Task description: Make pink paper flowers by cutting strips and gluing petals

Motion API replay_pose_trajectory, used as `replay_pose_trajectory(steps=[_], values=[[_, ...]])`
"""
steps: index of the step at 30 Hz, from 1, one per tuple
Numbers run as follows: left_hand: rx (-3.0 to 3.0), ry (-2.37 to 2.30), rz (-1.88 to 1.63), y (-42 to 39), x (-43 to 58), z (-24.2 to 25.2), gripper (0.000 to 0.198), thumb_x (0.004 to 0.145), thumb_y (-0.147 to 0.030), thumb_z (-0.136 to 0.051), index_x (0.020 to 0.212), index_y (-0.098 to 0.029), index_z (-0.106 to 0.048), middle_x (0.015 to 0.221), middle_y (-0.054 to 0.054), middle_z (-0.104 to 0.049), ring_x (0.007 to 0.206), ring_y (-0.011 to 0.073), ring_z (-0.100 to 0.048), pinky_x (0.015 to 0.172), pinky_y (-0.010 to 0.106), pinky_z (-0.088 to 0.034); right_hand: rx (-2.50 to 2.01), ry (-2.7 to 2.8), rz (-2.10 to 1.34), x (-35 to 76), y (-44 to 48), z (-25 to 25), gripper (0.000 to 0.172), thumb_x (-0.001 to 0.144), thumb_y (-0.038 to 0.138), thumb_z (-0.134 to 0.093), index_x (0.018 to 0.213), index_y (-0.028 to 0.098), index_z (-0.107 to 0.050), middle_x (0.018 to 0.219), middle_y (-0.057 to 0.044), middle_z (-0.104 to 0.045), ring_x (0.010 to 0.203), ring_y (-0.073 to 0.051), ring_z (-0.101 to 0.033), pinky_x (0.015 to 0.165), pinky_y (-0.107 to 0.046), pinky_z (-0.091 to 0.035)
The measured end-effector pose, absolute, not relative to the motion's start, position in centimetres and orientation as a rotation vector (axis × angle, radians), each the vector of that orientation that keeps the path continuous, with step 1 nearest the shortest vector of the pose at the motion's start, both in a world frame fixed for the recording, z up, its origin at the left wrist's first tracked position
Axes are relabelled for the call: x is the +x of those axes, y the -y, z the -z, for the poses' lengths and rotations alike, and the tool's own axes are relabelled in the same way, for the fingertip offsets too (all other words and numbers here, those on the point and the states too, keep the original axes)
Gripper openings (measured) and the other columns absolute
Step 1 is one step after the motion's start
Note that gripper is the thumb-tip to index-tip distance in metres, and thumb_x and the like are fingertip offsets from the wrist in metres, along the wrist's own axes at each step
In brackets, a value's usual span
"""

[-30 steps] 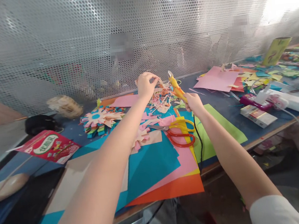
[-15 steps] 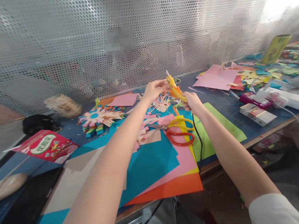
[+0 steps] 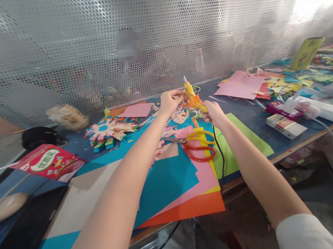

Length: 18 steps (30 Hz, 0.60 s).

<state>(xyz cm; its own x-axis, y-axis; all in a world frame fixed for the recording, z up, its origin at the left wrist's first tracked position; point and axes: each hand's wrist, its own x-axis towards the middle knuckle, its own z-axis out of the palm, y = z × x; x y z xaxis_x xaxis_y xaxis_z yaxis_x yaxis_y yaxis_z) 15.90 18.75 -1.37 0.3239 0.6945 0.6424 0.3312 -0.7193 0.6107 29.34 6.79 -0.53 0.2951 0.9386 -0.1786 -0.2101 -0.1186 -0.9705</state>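
Observation:
My right hand (image 3: 213, 112) is closed around the handle of a yellow and orange glue gun (image 3: 192, 95), held above the table's far half. A thin pale stick juts up from its far end, and a black cord (image 3: 220, 150) hangs down from the handle. Close against the gun's left side, my left hand (image 3: 170, 101) has its thumb and fingertips pinched together; anything between them is hidden. Below both hands lie scissors (image 3: 198, 147) with one yellow and one red handle loop, resting on coloured paper (image 3: 172, 179).
Layered paper flowers (image 3: 109, 132) and a red snack bag (image 3: 50, 162) lie left, near a dark flat device (image 3: 20, 235). To the right are green paper (image 3: 245, 142), pink sheets (image 3: 239, 85), a small box (image 3: 286, 125) and a white power strip (image 3: 323, 106). A perforated metal panel (image 3: 86, 38) stands behind.
My left fingers have drawn slightly closer together beside the glue gun. Both hands otherwise keep nearly the same place, and the whole view has shifted slightly.

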Motion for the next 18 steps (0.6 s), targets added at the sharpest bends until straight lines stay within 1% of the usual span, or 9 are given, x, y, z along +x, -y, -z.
replay_pose_trajectory(steps=[3, 5, 7, 9, 11, 14, 16, 18], values=[[2.364, -0.917, -1.307, -18.2, 15.6, 1.4, 0.017, 0.074, -0.027, -0.06, 0.08, -0.017, -0.072, 0.084, 0.005, -0.073, 0.076, 0.0165, -0.065, 0.068, 0.024, -0.048, -1.303, 0.729, -1.145, 29.5, -7.0, 0.6, 0.017, 0.08, 0.019, -0.039, 0.067, 0.016, -0.05, 0.041, 0.008, -0.033, 0.029, -0.002, -0.021, 0.03, -0.015, -0.014], [2.525, -0.899, -1.193, -18.3, 15.3, 1.5, 0.015, 0.075, -0.027, -0.06, 0.081, -0.02, -0.072, 0.084, 0.005, -0.072, 0.077, 0.0178, -0.064, 0.071, 0.026, -0.047, -1.294, 0.711, -1.138, 29.6, -7.0, 0.6, 0.018, 0.081, 0.019, -0.037, 0.068, 0.016, -0.049, 0.041, 0.008, -0.032, 0.029, -0.002, -0.021, 0.03, -0.016, -0.013], [2.72, -0.934, -1.06, -18.9, 14.9, 1.4, 0.014, 0.074, -0.023, -0.06, 0.079, -0.022, -0.073, 0.082, 0.005, -0.071, 0.082, 0.0209, -0.063, 0.077, 0.031, -0.045, -1.282, 0.707, -1.143, 29.7, -7.1, 0.5, 0.019, 0.082, 0.019, -0.036, 0.068, 0.015, -0.049, 0.042, 0.008, -0.033, 0.029, -0.002, -0.02, 0.03, -0.016, -0.013], [2.836, -1.056, -1.022, -19.9, 14.6, 1.2, 0.016, 0.076, -0.022, -0.057, 0.078, -0.023, -0.072, 0.078, 0.007, -0.07, 0.087, 0.0246, -0.061, 0.084, 0.038, -0.042, -1.271, 0.713, -1.152, 29.8, -7.0, 0.5, 0.02, 0.081, 0.018, -0.037, 0.067, 0.015, -0.05, 0.042, 0.008, -0.033, 0.029, -0.002, -0.02, 0.03, -0.016, -0.013], [2.789, -1.231, -1.14, -20.9, 14.6, 0.7, 0.019, 0.079, -0.024, -0.053, 0.087, -0.024, -0.071, 0.078, 0.009, -0.068, 0.093, 0.0275, -0.059, 0.089, 0.044, -0.038, -1.265, 0.719, -1.159, 29.7, -6.9, 0.5, 0.019, 0.081, 0.018, -0.037, 0.067, 0.015, -0.05, 0.042, 0.008, -0.032, 0.029, -0.002, -0.02, 0.03, -0.016, -0.013], [2.561, -1.354, -1.301, -21.8, 14.9, 0.1, 0.031, 0.08, -0.031, -0.055, 0.108, -0.022, -0.063, 0.094, 0.012, -0.068, 0.107, 0.0308, -0.053, 0.094, 0.05, -0.033, -1.264, 0.721, -1.159, 29.7, -6.9, 0.6, 0.02, 0.081, 0.019, -0.037, 0.067, 0.014, -0.05, 0.041, 0.008, -0.033, 0.029, -0.002, -0.021, 0.031, -0.016, -0.014], [2.485, -1.245, -1.278, -21.6, 15.4, 0.0, 0.037, 0.08, -0.033, -0.055, 0.115, -0.021, -0.059, 0.103, 0.011, -0.067, 0.113, 0.0294, -0.051, 0.098, 0.048, -0.032, -1.265, 0.722, -1.155, 29.7, -7.0, 0.6, 0.02, 0.081, 0.019, -0.037, 0.067, 0.014, -0.05, 0.041, 0.008, -0.034, 0.029, -0.002, -0.021, 0.031, -0.016, -0.014], [2.479, -1.076, -1.224, -20.8, 15.7, 0.0, 0.033, 0.083, -0.034, -0.05, 0.11, -0.02, -0.063, 0.106, 0.01, -0.067, 0.111, 0.025, -0.054, 0.099, 0.041, -0.035, -1.268, 0.719, -1.15, 29.6, -7.1, 0.7, 0.02, 0.081, 0.019, -0.037, 0.067, 0.014, -0.05, 0.041, 0.008, -0.034, 0.03, -0.002, -0.022, 0.03, -0.016, -0.014]])
